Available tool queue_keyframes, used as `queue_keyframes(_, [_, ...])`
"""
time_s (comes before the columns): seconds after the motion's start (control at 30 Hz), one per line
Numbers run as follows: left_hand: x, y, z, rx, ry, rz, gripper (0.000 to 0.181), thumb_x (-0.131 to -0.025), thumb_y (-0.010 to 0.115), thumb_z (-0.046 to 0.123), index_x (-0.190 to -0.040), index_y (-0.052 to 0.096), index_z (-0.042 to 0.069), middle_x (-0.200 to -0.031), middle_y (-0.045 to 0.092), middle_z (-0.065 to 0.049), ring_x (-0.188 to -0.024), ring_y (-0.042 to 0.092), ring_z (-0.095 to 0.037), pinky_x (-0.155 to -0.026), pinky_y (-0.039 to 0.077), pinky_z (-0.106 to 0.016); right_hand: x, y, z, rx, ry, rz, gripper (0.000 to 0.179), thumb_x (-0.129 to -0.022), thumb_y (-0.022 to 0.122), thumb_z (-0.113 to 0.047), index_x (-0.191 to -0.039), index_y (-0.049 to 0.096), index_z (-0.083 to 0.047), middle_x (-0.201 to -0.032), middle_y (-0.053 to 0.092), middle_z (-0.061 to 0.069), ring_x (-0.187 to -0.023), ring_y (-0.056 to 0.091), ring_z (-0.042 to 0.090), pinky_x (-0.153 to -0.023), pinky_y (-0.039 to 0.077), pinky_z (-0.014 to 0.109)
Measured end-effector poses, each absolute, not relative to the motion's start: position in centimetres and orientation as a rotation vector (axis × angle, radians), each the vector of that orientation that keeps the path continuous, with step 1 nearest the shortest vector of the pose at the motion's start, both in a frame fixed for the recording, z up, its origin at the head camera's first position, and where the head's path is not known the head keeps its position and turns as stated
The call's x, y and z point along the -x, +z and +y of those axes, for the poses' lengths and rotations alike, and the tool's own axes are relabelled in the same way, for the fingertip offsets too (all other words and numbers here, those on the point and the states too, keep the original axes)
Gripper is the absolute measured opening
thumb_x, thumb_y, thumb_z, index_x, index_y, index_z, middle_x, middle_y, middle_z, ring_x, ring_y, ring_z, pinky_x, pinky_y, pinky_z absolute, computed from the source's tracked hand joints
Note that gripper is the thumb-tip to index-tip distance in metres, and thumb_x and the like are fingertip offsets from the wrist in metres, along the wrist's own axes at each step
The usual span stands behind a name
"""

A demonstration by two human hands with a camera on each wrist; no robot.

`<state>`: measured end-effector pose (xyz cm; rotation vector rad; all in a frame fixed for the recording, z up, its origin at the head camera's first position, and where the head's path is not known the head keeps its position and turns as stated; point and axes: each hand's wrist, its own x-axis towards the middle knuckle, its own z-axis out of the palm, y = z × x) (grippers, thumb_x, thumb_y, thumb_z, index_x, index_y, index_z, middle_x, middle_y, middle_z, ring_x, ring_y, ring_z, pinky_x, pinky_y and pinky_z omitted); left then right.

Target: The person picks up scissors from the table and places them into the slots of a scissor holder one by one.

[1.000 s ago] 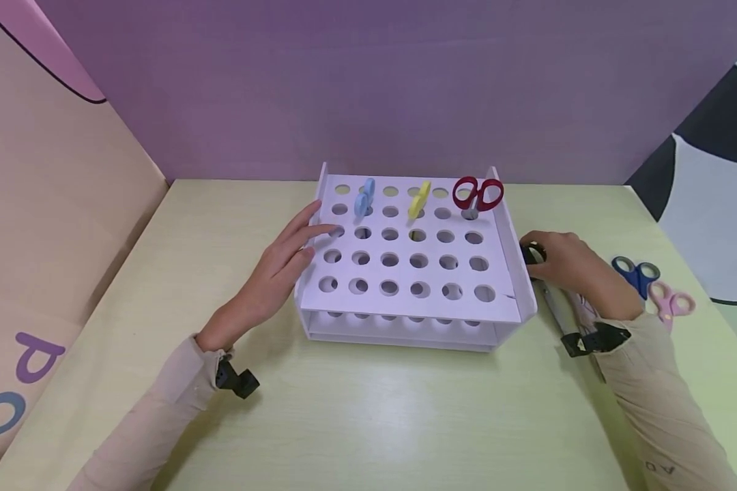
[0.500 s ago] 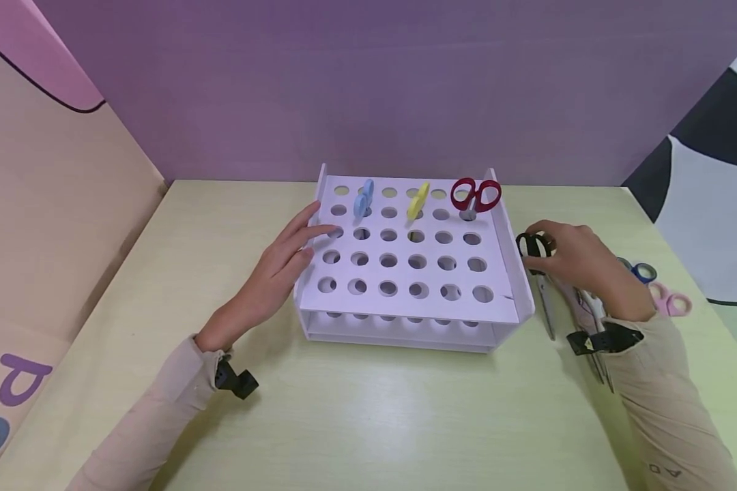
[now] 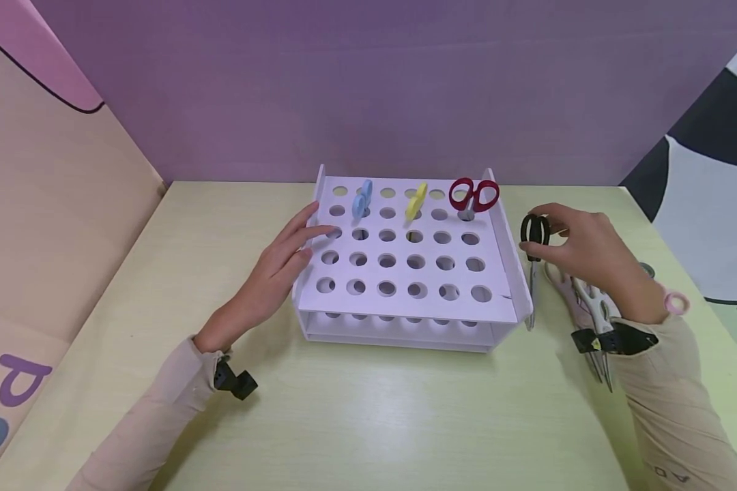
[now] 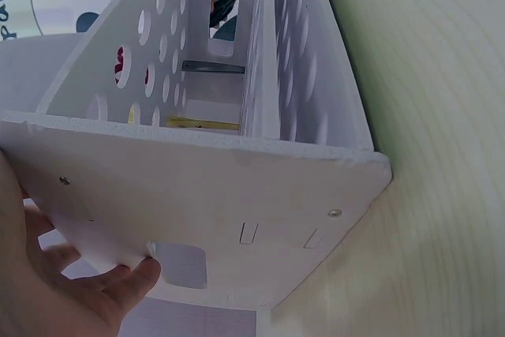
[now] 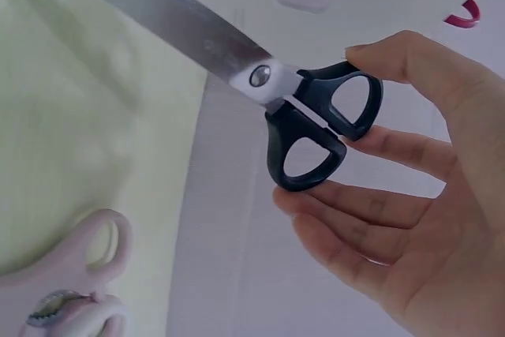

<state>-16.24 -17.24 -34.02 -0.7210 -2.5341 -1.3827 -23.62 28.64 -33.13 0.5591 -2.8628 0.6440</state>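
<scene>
My right hand (image 3: 589, 245) pinches black-handled scissors (image 5: 189, 33) by the handles between thumb and fingers. Their blades point down beside the right wall of a white rack (image 3: 400, 248) with rows of round holes. My left hand (image 3: 264, 283) rests on the rack's left side, one finger extended over the top panel and the fingers fairly straight. Along the rack's back rows stand blue-handled scissors (image 3: 362, 201), yellow-handled scissors (image 3: 415, 201) and red-handled scissors (image 3: 474, 196). Through the rack's open side, the left wrist view shows blades below the top panel.
Pale pink scissors (image 3: 566, 293) and white-handled scissors (image 3: 597, 310) lie right of the rack, partly under my right wrist. A pink scissor handle (image 3: 677, 302) shows past the sleeve, with a dark blue one mostly hidden. A purple wall (image 3: 381, 88) stands behind the table.
My right hand has lifted the black-handled scissors up from the table beside the rack, and their blades have swung to point nearly straight down. My left hand stays on the rack.
</scene>
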Motion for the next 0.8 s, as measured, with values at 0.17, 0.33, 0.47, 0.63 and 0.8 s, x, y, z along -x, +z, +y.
queue_keyframes(0.17, [16.3,-34.1,-17.3,0.722,-1.381,-2.53,0.042,-0.103,0.036,0.014,-0.139,0.058,0.014,-0.164,0.02,0.011,-0.149,0.02,-0.01,-0.113,0.031,-0.047,23.1,-32.3,28.8,-0.531,0.679,-2.817,0.052,-0.087,0.075,-0.031,-0.13,0.059,-0.005,-0.108,0.068,0.027,-0.101,0.062,0.047,-0.08,0.048,0.062])
queue_keyframes(0.33, [16.3,-34.2,-17.3,0.725,-1.382,-2.531,0.042,-0.103,0.036,0.014,-0.139,0.058,0.013,-0.164,0.02,0.01,-0.149,0.019,-0.01,-0.113,0.032,-0.048,22.8,-31.8,29.0,-0.532,0.705,-2.756,0.053,-0.086,0.077,-0.026,-0.13,0.058,-0.004,-0.108,0.068,0.026,-0.099,0.062,0.046,-0.081,0.048,0.061])
queue_keyframes(0.47, [16.3,-34.2,-17.2,0.73,-1.382,-2.531,0.041,-0.103,0.037,0.015,-0.139,0.058,0.013,-0.164,0.02,0.009,-0.149,0.019,-0.011,-0.114,0.031,-0.048,22.6,-31.4,29.0,-0.532,0.719,-2.71,0.053,-0.085,0.078,-0.023,-0.13,0.058,-0.004,-0.108,0.068,0.023,-0.1,0.062,0.042,-0.083,0.047,0.059])
queue_keyframes(0.63, [16.3,-34.2,-17.3,0.725,-1.385,-2.54,0.041,-0.104,0.037,0.016,-0.139,0.058,0.014,-0.164,0.019,0.01,-0.15,0.019,-0.012,-0.113,0.033,-0.048,22.1,-30.7,28.8,-0.549,0.709,-2.641,0.052,-0.083,0.08,-0.02,-0.129,0.06,-0.008,-0.107,0.069,0.017,-0.098,0.062,0.033,-0.086,0.048,0.041])
queue_keyframes(0.8, [16.4,-34.2,-17.3,0.719,-1.383,-2.544,0.041,-0.104,0.037,0.017,-0.139,0.058,0.015,-0.164,0.019,0.012,-0.15,0.018,-0.011,-0.113,0.033,-0.049,21.4,-29.8,28.6,-0.537,0.717,-2.585,0.052,-0.083,0.079,-0.021,-0.131,0.061,-0.012,-0.106,0.069,0.013,-0.098,0.061,0.03,-0.085,0.039,0.013])
